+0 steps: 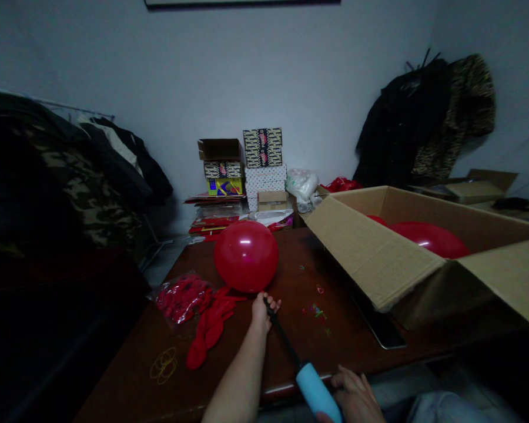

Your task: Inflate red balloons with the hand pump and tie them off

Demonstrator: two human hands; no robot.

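A round, inflated red balloon (245,257) rises above the table, its neck down at my left hand (263,312). That hand is closed around the neck and the black tip of a hand balloon pump (316,388). The pump slants toward me, with a black shaft and a light blue body. My right hand (357,395) is at the blue body, thumb on one side and bent fingers on the other; the frame's bottom edge cuts off part of this grip. Left of the balloon lie loose uninflated red balloons (211,329) and a clear bag of red balloons (183,296).
An open cardboard box (379,252) holding inflated red balloons (427,238) stands at the right, over a phone-like dark slab (385,329). Yellowish rings (163,365) and small coloured bands (320,313) lie on the brown table (291,258). Stacked boxes (264,182) stand behind.
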